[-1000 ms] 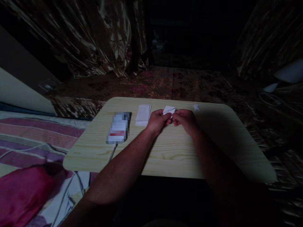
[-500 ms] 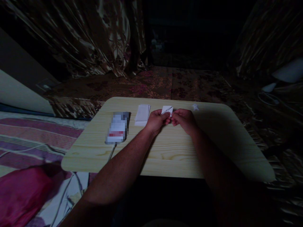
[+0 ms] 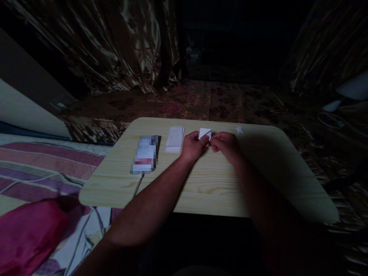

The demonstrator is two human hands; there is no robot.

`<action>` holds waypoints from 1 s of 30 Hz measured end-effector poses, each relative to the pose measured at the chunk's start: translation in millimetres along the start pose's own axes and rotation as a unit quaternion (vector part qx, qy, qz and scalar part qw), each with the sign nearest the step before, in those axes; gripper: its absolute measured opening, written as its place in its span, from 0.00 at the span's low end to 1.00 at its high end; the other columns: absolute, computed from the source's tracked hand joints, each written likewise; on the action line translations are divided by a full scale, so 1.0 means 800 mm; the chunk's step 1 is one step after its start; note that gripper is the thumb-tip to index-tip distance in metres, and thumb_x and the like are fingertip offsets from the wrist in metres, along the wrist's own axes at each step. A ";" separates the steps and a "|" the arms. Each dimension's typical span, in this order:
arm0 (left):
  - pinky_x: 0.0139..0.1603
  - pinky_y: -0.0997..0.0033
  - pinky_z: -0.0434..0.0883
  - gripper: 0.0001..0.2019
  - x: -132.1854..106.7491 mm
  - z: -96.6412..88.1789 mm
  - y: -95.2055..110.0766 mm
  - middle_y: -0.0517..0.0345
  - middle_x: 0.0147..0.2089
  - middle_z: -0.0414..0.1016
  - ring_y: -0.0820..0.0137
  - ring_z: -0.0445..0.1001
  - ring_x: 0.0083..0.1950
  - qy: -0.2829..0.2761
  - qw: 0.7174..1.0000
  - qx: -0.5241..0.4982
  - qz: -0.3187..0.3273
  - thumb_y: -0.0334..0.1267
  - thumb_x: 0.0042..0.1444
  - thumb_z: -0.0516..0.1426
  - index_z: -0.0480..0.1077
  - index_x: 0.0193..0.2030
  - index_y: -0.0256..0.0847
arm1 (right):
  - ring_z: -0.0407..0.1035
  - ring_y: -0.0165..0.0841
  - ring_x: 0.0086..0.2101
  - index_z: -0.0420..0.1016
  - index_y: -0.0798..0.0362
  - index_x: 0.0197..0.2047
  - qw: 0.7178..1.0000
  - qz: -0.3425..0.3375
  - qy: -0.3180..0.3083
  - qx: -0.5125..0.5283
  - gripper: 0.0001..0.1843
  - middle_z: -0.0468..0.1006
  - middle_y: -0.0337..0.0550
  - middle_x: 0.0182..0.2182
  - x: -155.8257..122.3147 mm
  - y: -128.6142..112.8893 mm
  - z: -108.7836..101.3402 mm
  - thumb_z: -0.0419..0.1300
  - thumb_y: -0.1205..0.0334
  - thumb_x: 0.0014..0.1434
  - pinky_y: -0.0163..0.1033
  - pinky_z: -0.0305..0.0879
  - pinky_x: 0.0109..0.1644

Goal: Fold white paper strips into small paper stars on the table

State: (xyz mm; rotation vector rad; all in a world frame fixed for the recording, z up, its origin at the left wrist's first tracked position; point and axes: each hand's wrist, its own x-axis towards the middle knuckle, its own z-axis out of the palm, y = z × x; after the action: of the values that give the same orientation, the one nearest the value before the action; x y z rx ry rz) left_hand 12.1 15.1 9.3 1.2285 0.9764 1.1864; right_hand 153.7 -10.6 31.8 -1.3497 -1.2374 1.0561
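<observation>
Both of my hands meet over the far middle of a light wooden table [image 3: 207, 184]. My left hand [image 3: 193, 146] and my right hand [image 3: 226, 145] pinch a small folded white paper [image 3: 205, 133] between their fingertips. The paper stands up just above the fingers. Left of my left hand lies a stack of white paper sheets [image 3: 175, 138]. A tiny folded white paper piece [image 3: 239, 130] rests on the table beyond my right hand.
A phone [image 3: 145, 154] with a cable [image 3: 138, 185] lies on the table's left part. Striped bedding [image 3: 43, 168] and a red pillow [image 3: 28, 234] lie to the left. Patterned curtains [image 3: 115, 42] and carpet [image 3: 201, 101] are behind. The room is dark.
The folded paper looks a little smaller and more upright between my fingers than a second ago. My hands stay in nearly the same place.
</observation>
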 end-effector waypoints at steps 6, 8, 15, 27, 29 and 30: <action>0.23 0.77 0.60 0.14 0.000 -0.001 -0.003 0.59 0.24 0.75 0.76 0.67 0.23 0.011 0.997 0.054 0.046 0.48 0.48 0.63 0.71 0.31 0.37 | 0.64 0.27 0.17 0.75 0.55 0.28 1.000 0.000 0.027 -0.004 0.09 0.72 0.36 0.15 0.002 0.004 0.001 0.64 0.58 0.46 0.32 0.64 0.21; 0.25 0.76 0.61 0.14 0.000 -0.001 -0.003 0.59 0.25 0.75 0.75 0.67 0.24 0.011 0.997 0.057 0.054 0.47 0.49 0.63 0.71 0.31 0.37 | 0.64 0.27 0.16 0.74 0.55 0.28 0.999 -0.004 0.033 -0.006 0.10 0.71 0.36 0.15 0.002 0.005 0.001 0.64 0.56 0.46 0.32 0.63 0.21; 0.27 0.76 0.62 0.14 -0.003 -0.001 0.001 0.60 0.26 0.74 0.74 0.67 0.26 0.016 0.991 0.102 0.089 0.47 0.49 0.62 0.72 0.30 0.37 | 0.64 0.27 0.17 0.75 0.54 0.29 0.999 -0.023 0.012 0.017 0.10 0.72 0.36 0.15 0.002 0.009 -0.001 0.64 0.56 0.47 0.32 0.60 0.21; 0.27 0.76 0.61 0.14 -0.008 0.000 0.005 0.59 0.25 0.74 0.75 0.66 0.25 0.004 0.991 0.109 0.077 0.47 0.51 0.61 0.72 0.29 0.37 | 0.58 0.25 0.18 0.73 0.53 0.27 0.986 -0.008 0.008 0.169 0.07 0.66 0.32 0.15 0.006 0.020 0.008 0.64 0.59 0.46 0.33 0.55 0.24; 0.27 0.75 0.61 0.14 -0.009 0.002 0.005 0.59 0.25 0.73 0.75 0.66 0.26 0.009 0.990 0.113 0.083 0.48 0.51 0.61 0.72 0.29 0.37 | 0.58 0.24 0.19 0.71 0.53 0.27 0.980 0.005 0.007 0.200 0.07 0.65 0.31 0.16 0.006 0.020 0.010 0.64 0.60 0.46 0.33 0.55 0.24; 0.27 0.75 0.61 0.14 -0.010 0.003 0.005 0.60 0.25 0.73 0.75 0.66 0.26 0.014 0.989 0.116 0.086 0.48 0.51 0.61 0.72 0.29 0.37 | 0.57 0.24 0.19 0.71 0.53 0.27 0.976 0.008 0.006 0.216 0.07 0.64 0.31 0.16 0.005 0.019 0.011 0.64 0.60 0.46 0.33 0.54 0.24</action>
State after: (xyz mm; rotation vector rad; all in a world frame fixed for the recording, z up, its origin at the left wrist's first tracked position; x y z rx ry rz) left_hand 12.4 6.8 12.6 1.5085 1.0690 1.2513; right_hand 147.5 -5.6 15.8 -1.0282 -0.9197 1.2414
